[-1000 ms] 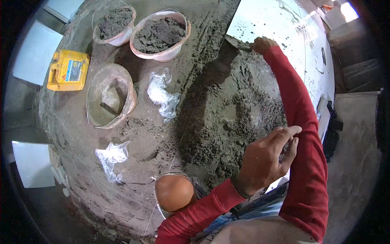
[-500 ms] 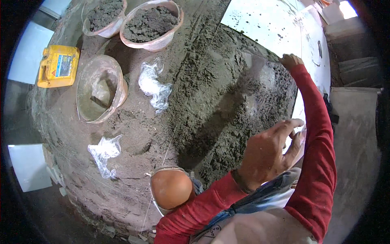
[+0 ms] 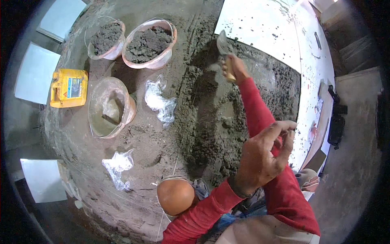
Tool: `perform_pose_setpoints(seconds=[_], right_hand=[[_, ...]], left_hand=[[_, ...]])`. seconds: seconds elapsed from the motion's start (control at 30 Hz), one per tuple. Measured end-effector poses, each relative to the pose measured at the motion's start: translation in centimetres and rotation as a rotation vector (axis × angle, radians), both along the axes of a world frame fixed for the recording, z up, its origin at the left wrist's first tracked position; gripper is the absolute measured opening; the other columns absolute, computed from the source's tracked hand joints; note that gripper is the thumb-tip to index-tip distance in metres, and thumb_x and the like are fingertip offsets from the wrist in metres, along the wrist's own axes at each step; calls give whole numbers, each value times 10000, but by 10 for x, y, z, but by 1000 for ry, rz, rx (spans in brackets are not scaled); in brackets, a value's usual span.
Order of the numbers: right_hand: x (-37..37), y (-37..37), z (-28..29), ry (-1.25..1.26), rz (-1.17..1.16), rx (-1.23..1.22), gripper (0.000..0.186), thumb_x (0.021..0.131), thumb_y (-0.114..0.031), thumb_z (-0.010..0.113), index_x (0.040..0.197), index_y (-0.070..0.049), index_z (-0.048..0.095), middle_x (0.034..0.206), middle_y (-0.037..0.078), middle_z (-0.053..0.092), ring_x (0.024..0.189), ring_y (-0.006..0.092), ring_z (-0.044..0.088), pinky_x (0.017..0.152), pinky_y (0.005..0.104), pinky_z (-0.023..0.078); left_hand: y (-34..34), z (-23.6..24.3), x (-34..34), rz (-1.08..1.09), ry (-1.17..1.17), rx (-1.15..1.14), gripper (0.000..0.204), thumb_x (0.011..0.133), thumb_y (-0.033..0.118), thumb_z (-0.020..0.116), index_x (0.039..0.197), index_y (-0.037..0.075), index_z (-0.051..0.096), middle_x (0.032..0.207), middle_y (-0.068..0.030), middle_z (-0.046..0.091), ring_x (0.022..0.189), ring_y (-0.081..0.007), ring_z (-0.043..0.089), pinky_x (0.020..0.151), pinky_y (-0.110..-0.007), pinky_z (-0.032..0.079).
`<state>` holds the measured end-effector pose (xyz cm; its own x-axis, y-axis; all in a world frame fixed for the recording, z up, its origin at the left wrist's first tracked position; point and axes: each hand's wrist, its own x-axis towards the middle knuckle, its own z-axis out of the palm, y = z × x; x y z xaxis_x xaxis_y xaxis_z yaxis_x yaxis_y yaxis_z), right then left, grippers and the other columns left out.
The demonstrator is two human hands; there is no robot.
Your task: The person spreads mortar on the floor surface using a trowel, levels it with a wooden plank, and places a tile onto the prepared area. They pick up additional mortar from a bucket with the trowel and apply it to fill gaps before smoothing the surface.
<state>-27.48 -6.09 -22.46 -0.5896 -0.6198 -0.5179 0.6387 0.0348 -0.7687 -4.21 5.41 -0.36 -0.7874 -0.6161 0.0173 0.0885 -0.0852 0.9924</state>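
Note:
My right hand (image 3: 235, 68) is closed around the pale handle of a trowel (image 3: 223, 44). The trowel's grey blade points away from me, at the near left corner of the white tiles (image 3: 260, 20), above the wet mortar bed (image 3: 227, 122). Closer to me, my left hand (image 3: 262, 156) hangs in front of my right sleeve. Its fingers are bent, with a gap between thumb and forefinger, and I see nothing in them.
Left stand two buckets of mortar (image 3: 148, 44) (image 3: 107, 40), a bucket of murky water (image 3: 97, 110) and a yellow jerrycan (image 3: 69, 88). Crumpled clear plastic (image 3: 160, 101) lies beside the mortar. A string line (image 3: 176, 164) crosses the floor. Black tools (image 3: 336, 130) lie right.
My right hand has swung left from the tile edge to the tiles' near left corner, and the trowel now shows in it. My left hand stays bent near the same spot. The view has shifted slightly.

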Motion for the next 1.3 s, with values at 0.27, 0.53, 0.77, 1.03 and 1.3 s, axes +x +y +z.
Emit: perform_pose_setpoints(seconds=[0.27,0.53,0.77,1.03,1.3], right_hand=[[1,-19,-67,14,-34,-8,294,970,-386,515,1029,-102,467,740,37,527,529,171,509,450,352,474],[49,-14,-24,-23,-84,-109,263,984,-400,523,1017,-139,513,740,31,524,512,157,497,451,358,470],[61,26,-82,318,-28,75,337,973,-449,513,970,-112,508,757,20,516,518,142,472,447,318,444],[25,43,-60,69,-13,-15,345,967,-428,553,999,-90,498,720,51,527,518,153,494,440,326,455],[-39,95,-53,83,-196,109,319,969,-412,550,961,-96,512,719,25,544,521,123,511,433,289,450]], left_hand=[[5,-2,3,-21,51,-91,205,936,162,619,1119,73,643,894,-98,692,752,-191,689,641,-314,545],[-4,4,4,-36,-11,7,220,930,200,627,1115,87,662,873,-83,705,733,-180,690,637,-299,531],[4,-11,2,-32,16,-146,210,918,160,636,1103,61,653,895,-106,702,771,-205,701,673,-317,543],[6,-1,-6,-106,-62,-16,191,918,165,639,1072,57,668,936,-102,713,738,-225,701,674,-323,543],[20,-16,-9,-99,-14,-289,185,910,152,644,1069,60,665,973,-91,704,681,-200,674,643,-325,538]])
